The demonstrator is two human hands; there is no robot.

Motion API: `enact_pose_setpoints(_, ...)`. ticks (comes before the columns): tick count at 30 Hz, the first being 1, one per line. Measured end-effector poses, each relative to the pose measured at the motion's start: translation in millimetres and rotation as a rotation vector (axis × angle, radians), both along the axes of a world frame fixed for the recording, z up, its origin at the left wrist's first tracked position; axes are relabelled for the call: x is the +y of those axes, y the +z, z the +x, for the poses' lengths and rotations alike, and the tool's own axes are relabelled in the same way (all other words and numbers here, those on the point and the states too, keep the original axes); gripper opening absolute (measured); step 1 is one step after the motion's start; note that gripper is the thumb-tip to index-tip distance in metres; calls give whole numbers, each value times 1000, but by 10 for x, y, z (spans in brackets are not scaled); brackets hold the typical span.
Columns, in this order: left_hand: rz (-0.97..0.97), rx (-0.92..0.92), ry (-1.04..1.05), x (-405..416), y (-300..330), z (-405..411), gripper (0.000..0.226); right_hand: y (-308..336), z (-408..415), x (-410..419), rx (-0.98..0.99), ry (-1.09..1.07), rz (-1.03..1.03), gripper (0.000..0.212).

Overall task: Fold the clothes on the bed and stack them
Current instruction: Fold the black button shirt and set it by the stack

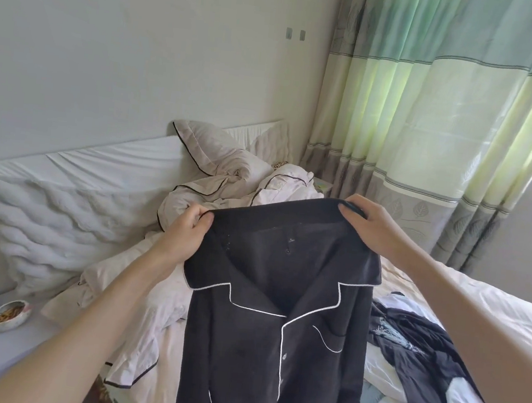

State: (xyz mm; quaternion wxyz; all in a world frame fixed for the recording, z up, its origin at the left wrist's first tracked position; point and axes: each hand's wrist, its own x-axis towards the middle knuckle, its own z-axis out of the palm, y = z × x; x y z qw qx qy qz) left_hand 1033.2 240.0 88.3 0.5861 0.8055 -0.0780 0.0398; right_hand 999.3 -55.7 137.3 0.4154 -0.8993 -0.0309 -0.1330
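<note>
The left hand (186,230) pinches the upper left edge of a black button-front pyjama shirt with thin white piping (274,327), thumb in front and the fingers curled behind the cloth. The right hand (370,227) grips the upper right edge of the same shirt, its fingers curled over the top hem. Both hands are raised, so the shirt hangs down in the air between them, above the bed, with its collar, its buttons and a chest pocket facing the camera. The lower part of the shirt goes out of the picture at the bottom.

Under the shirt lies the bed with a pale cream sheet (493,310). To the right of the shirt, on the sheet, there is a loose heap of dark, white and light blue clothes (412,358), not folded. Behind the left hand a crumpled cream duvet with dark piping (213,192) lies on the bed, and beyond it a cream pillow (211,148) leans near the wall. On the left a white padded headboard (50,208) stands beside the bed. Near the lower left corner a small bowl with yellowish snacks (10,314) stands on a white surface. A green and grey striped curtain (432,104) hangs at the right.
</note>
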Motion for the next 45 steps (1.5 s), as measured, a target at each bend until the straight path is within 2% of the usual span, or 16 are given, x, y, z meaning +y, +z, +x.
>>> enact_pose_setpoints(5,-44,26,35,-100,-189,-57,25,-90,-92,-14,34,-1,-174,25)
enact_pose_setpoints(8,-39,6,0,-113,-193,-109,21,-135,-210,-14,-27,-38,-263,33)
enact_pose_setpoints(11,-74,-40,-44,-89,-131,-126,19,-144,-325,-18,-7,12,-4,34)
enact_pose_setpoints(13,-128,-79,-11,-87,-82,-144,18,-157,-375,-68,177,168,385,27)
enact_pose_setpoints(15,-89,-148,113,-81,-52,-155,22,-196,-394,-181,354,346,704,41)
enact_pose_setpoints(19,-59,-159,264,-62,47,-190,36,-242,-406,-354,426,665,843,38)
enact_pose_setpoints(21,-57,-115,266,-36,110,-209,38,-258,-402,-386,459,705,805,40)
enact_pose_setpoints(22,-51,-95,251,-13,140,-235,38,-277,-393,-385,431,666,711,37)
enact_pose_setpoints(26,-10,-37,79,107,201,-443,33,-294,-435,-271,76,221,124,12)
enact_pose_setpoints(28,81,-69,24,128,188,-582,28,-323,-510,-224,-42,73,-22,13)
enact_pose_setpoints(31,290,-212,54,82,157,-802,19,-391,-678,-166,-99,-8,-141,12)
enact_pose_setpoints(34,345,-304,100,49,99,-1045,15,-465,-897,-91,-141,-20,-146,11)
enact_pose_setpoints(37,311,-306,123,99,38,-1299,15,-491,-1241,26,-167,-36,-39,15)
enact_pose_setpoints(40,265,-304,130,154,55,-1589,16,-442,-1621,133,-132,-53,22,27)
enact_pose_setpoints(42,237,-310,129,170,129,-1781,16,-333,-1874,184,-110,-67,74,25)
enact_pose_setpoints(45,213,-377,100,171,321,-2064,16,-148,-2229,236,-114,-104,278,15)
